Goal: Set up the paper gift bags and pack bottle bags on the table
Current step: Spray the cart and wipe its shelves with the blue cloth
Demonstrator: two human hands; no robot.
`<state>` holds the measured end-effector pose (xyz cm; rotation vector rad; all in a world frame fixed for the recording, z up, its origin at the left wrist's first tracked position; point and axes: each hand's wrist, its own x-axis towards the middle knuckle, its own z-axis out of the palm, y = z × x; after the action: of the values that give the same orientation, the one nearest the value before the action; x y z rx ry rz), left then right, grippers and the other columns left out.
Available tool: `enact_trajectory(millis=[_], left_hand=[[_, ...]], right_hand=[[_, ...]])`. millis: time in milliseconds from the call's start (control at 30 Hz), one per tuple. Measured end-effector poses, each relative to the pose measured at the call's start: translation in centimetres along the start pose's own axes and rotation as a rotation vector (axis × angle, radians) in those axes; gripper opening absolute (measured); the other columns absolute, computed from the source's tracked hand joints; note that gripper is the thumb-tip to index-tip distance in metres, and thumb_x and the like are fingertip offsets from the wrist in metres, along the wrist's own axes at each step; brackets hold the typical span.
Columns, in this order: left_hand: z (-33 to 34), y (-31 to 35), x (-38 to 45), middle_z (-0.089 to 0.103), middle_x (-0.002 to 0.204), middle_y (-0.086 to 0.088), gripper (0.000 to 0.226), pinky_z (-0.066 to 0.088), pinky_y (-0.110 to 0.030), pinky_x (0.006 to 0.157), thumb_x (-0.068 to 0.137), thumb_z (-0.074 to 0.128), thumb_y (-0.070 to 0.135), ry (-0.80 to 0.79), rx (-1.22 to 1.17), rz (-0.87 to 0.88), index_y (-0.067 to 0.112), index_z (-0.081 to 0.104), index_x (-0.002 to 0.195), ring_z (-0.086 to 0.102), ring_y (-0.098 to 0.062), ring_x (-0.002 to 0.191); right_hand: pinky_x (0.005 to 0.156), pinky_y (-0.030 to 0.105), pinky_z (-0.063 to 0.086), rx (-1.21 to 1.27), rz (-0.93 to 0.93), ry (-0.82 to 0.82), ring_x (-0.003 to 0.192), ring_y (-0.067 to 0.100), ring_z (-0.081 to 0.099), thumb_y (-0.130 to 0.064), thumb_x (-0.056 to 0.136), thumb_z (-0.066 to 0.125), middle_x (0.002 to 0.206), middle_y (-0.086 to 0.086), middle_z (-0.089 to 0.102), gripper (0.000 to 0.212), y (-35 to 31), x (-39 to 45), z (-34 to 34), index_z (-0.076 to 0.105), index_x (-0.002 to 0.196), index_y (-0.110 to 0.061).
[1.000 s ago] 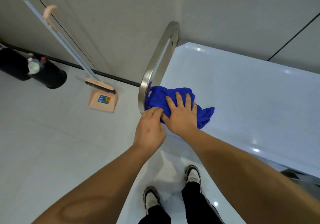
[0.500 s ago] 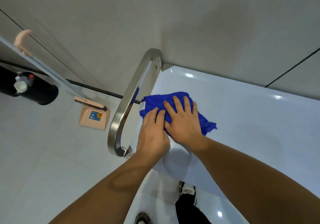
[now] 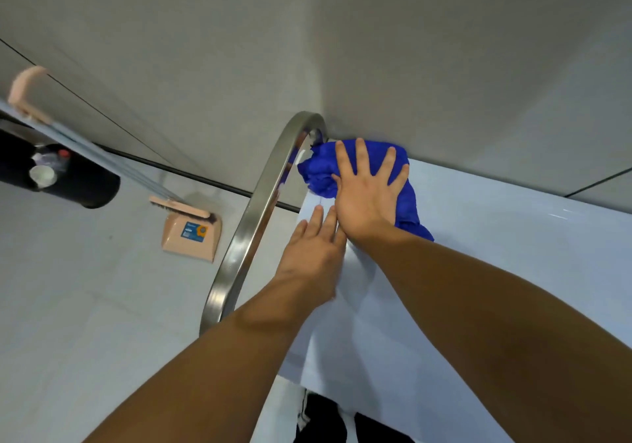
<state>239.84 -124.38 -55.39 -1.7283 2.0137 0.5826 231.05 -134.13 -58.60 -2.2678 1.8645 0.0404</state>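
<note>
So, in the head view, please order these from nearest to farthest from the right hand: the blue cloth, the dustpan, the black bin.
From the right hand:
1. Blue cloth: directly under the palm, at the table's far corner.
2. Dustpan: on the floor, to the left, beyond the metal rail.
3. Black bin: far left, by the wall.

A blue cloth [image 3: 319,172] lies under the fingers [image 3: 359,155]; left of them stand a dustpan [image 3: 191,234] and a black bin [image 3: 68,179].
</note>
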Motion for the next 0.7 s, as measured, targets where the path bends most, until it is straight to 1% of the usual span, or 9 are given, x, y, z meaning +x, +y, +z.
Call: enact_trajectory(millis=[67, 100, 167, 267, 333, 433, 500, 600, 700], left_hand=[[-0.3, 0.2, 0.6, -0.014, 0.167, -0.014, 0.120, -0.001, -0.045, 0.124, 0.082, 0.081, 0.035, -0.035, 0.048, 0.016, 0.011, -0.007, 0.160, -0.012, -0.035, 0.154], [-0.4, 0.4, 0.7, -0.011, 0.167, -0.017, 0.114, 0.001, -0.047, 0.125, 0.085, 0.077, 0.036, -0.043, 0.083, 0.027, 0.009, -0.004, 0.160, -0.009, -0.037, 0.154], [-0.3, 0.7, 0.9, -0.005, 0.166, -0.020, 0.105, 0.004, -0.050, 0.126, 0.088, 0.073, 0.034, -0.048, 0.085, 0.039, 0.007, 0.001, 0.160, -0.005, -0.039, 0.154], [-0.4, 0.7, 0.6, 0.001, 0.166, -0.020, 0.095, 0.003, -0.051, 0.125, 0.094, 0.066, 0.029, -0.034, 0.032, 0.063, 0.008, 0.001, 0.160, -0.004, -0.042, 0.153], [-0.5, 0.5, 0.4, 0.001, 0.166, -0.020, 0.088, 0.004, -0.052, 0.125, 0.099, 0.058, 0.031, -0.030, 0.035, 0.084, 0.009, -0.002, 0.160, -0.004, -0.042, 0.153], [-0.3, 0.4, 0.6, 0.004, 0.166, -0.020, 0.086, 0.005, -0.055, 0.124, 0.099, 0.057, 0.028, -0.021, 0.056, 0.095, 0.008, 0.001, 0.161, -0.002, -0.044, 0.153], [-0.4, 0.6, 0.7, 0.001, 0.167, -0.020, 0.083, 0.004, -0.056, 0.123, 0.101, 0.053, 0.029, -0.034, 0.063, 0.093, 0.011, -0.001, 0.161, -0.004, -0.045, 0.152], [-1.0, 0.7, 0.5, 0.001, 0.167, -0.017, 0.076, 0.001, -0.054, 0.124, 0.105, 0.046, 0.034, -0.070, 0.052, 0.096, 0.014, -0.002, 0.161, -0.005, -0.041, 0.153], [-1.1, 0.6, 0.3, 0.006, 0.168, -0.014, 0.074, 0.000, -0.054, 0.124, 0.105, 0.047, 0.036, -0.135, 0.127, 0.125, 0.016, 0.003, 0.161, -0.003, -0.039, 0.154]], right_hand=[[0.115, 0.073, 0.001, -0.014, 0.014, 0.001, 0.148, 0.054, -0.004, -0.038, 0.105, 0.038, 0.169, 0.000, -0.002, 0.072, -0.4, 0.4, -0.2, -0.010, 0.157, -0.038], [0.114, 0.074, 0.002, -0.024, 0.028, -0.004, 0.148, 0.053, -0.003, -0.032, 0.102, 0.042, 0.169, 0.000, 0.001, 0.075, -0.5, 0.7, -0.3, -0.008, 0.158, -0.038], [0.115, 0.073, 0.004, -0.006, 0.086, -0.008, 0.149, 0.051, 0.000, -0.026, 0.100, 0.044, 0.167, 0.001, 0.008, 0.073, -0.7, 1.1, -0.4, 0.002, 0.158, -0.038], [0.115, 0.070, 0.006, 0.138, 0.268, -0.001, 0.148, 0.045, 0.005, -0.033, 0.100, 0.042, 0.163, -0.001, 0.017, 0.059, -2.3, 2.0, -0.9, 0.020, 0.154, -0.038], [0.114, 0.070, 0.007, 0.185, 0.338, 0.008, 0.147, 0.044, 0.007, -0.038, 0.099, 0.040, 0.160, -0.001, 0.020, 0.053, -3.4, 2.5, -1.2, 0.028, 0.150, -0.039], [0.112, 0.071, 0.010, 0.139, 0.306, 0.006, 0.145, 0.045, 0.011, -0.044, 0.099, 0.035, 0.159, -0.003, 0.024, 0.049, -3.5, 2.7, -1.2, 0.031, 0.148, -0.040], [0.112, 0.072, 0.010, 0.111, 0.270, -0.014, 0.145, 0.047, 0.011, -0.051, 0.099, 0.032, 0.159, -0.004, 0.024, 0.050, -3.3, 2.6, -1.2, 0.032, 0.148, -0.041], [0.112, 0.073, 0.009, 0.084, 0.191, -0.030, 0.145, 0.048, 0.011, -0.061, 0.098, 0.032, 0.158, -0.004, 0.028, 0.054, -4.0, 2.2, -1.3, 0.036, 0.148, -0.038], [0.113, 0.072, 0.008, 0.057, 0.124, -0.029, 0.147, 0.048, 0.009, -0.063, 0.100, 0.030, 0.161, -0.002, 0.026, 0.058, -3.8, 1.4, -1.0, 0.032, 0.150, -0.036]])
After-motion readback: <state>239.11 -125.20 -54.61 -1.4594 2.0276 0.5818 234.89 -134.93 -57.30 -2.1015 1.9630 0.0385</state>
